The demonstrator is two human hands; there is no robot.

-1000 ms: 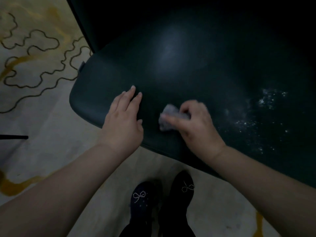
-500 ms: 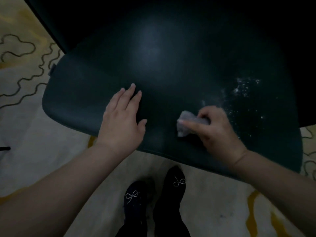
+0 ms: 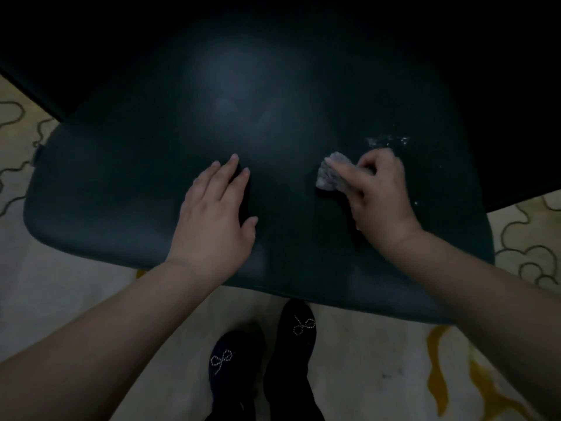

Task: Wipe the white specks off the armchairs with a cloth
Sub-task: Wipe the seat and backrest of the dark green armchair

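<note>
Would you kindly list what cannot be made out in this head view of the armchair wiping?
- Most of the cloth: covered by the right hand gripping it.
- Any white specks under that hand: hidden.
- Armchair seat back and armrests: lost in darkness at the top edge.
- Seat under the flat left hand: covered.

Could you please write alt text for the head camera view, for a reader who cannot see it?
A person's right hand grips a small crumpled cloth on a dark armchair seat, beside white specks. The left hand rests flat on the seat, fingers straight. Below, two dark shoes stand on a pale patterned carpet.
</note>
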